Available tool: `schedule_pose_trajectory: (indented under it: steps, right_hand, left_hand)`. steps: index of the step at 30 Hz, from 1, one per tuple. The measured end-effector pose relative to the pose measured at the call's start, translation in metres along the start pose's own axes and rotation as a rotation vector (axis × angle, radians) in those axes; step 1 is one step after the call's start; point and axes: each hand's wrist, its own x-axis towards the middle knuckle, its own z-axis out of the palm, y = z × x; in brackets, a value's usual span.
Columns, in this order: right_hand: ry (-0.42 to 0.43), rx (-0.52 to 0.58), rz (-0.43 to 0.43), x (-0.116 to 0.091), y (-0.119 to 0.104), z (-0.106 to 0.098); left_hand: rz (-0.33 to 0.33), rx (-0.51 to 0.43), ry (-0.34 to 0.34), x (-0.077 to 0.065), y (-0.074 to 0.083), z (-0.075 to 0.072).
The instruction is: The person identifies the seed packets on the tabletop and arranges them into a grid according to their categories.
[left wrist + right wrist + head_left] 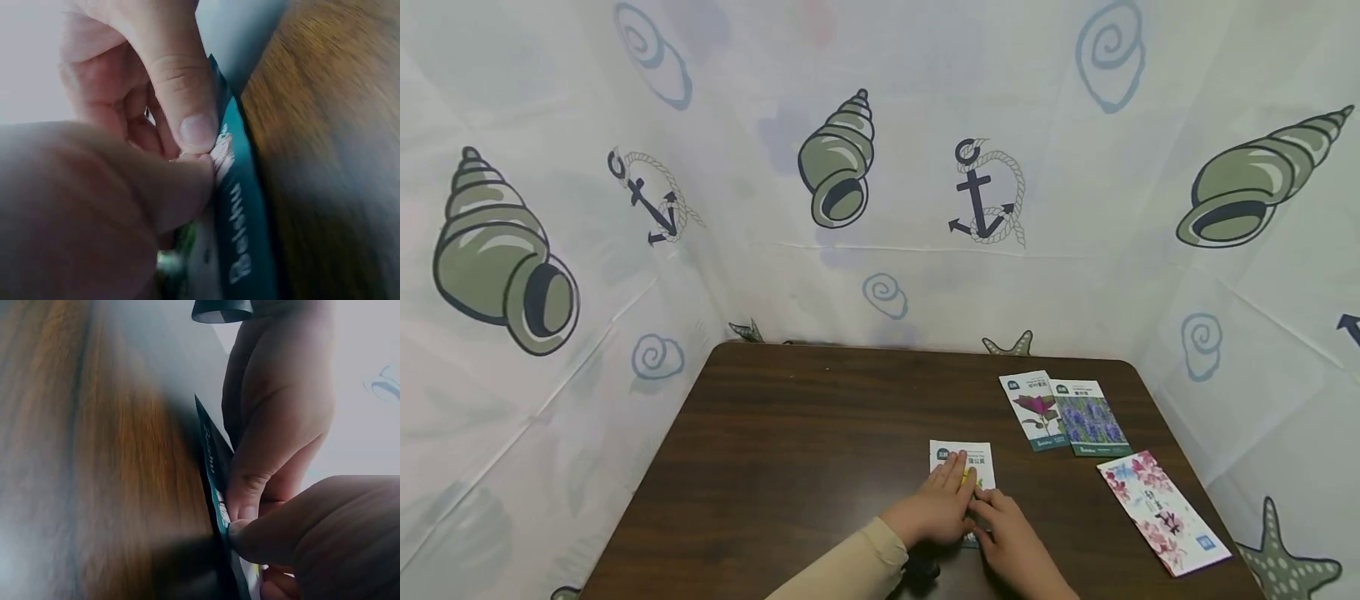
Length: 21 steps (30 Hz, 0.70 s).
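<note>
A white flat packet (961, 451) with a small yellow flower picture and a teal bottom band lies upright to the viewer on the dark table. My left hand (934, 510) lies over it, its fingers straight across the picture. From the right, my right hand (1017, 542) has curled fingers and thumb at the packet's right side. In the left wrist view both thumbs meet close to the teal band (240, 219), which is lettered "Beishu". The right wrist view shows the two thumb tips (244, 519) together at the packet's edge. Hands cover most of the packet.
Two similar packets, one with a magenta flower (1033, 410) and one with purple flowers (1090, 419), overlap at the back right. Nearer stands a larger pink-blossom packet (1165, 512), lying flat by the right edge. The brown table (790, 417) meets patterned cloth (917, 167) behind.
</note>
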Motion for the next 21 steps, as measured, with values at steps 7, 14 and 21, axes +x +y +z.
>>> schedule_pose_trajectory:
  steps: [7,14,21]
  right_hand:
    - [-0.070,0.056,0.005,0.020,-0.013,0.009]
    - [-0.090,0.104,-0.008,0.049,-0.018,0.016]
    - [-0.106,0.118,0.006,0.072,-0.021,0.024]
  left_hand:
    - [-0.039,0.036,0.054,0.001,-0.015,0.004]
    - [-0.074,-0.224,-0.020,0.016,-0.053,0.009]
    - [-0.108,-0.296,-0.085,0.019,-0.075,-0.006]
